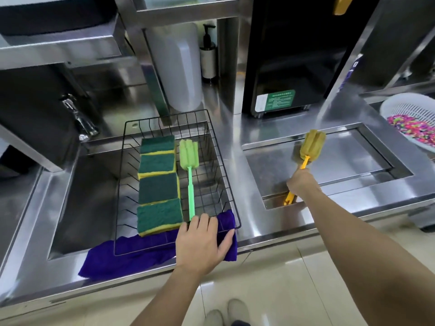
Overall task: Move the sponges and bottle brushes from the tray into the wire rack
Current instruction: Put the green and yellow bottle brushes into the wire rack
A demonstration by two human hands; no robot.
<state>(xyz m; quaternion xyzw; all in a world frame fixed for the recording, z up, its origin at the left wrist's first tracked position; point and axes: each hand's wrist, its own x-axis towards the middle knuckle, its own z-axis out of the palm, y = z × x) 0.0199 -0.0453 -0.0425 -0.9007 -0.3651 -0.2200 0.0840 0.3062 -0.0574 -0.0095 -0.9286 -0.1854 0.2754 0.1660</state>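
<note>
**Head view: last brush gripped in the tray, rack nearly filled**

Head camera looks down on a long stainless steel surface with a sink recess on the left and a shallow rectangular steel tray sunk in on the right. Over the sink sits the black wire rack, its near end lying on a purple cloth. Inside the rack, four green-and-yellow scouring sponges lie in a row from far to near along the left side, and a light green foam bottle brush lies just beside them, head far, handle near.

The left hand rests flat on the rack's near rim and the cloth, fingers spread and holding nothing; it looks to be steadying the rack. The right hand is closed around the handle of a yellow foam bottle brush, whose head points far-right over the tray while the handle end shows below the fist at the tray's near edge.

By my reading this is the final item, mid-pickup. The next move calls for carrying the brush left across the steel strip between tray and rack and laying it in the free space right of the green brush.
</note>
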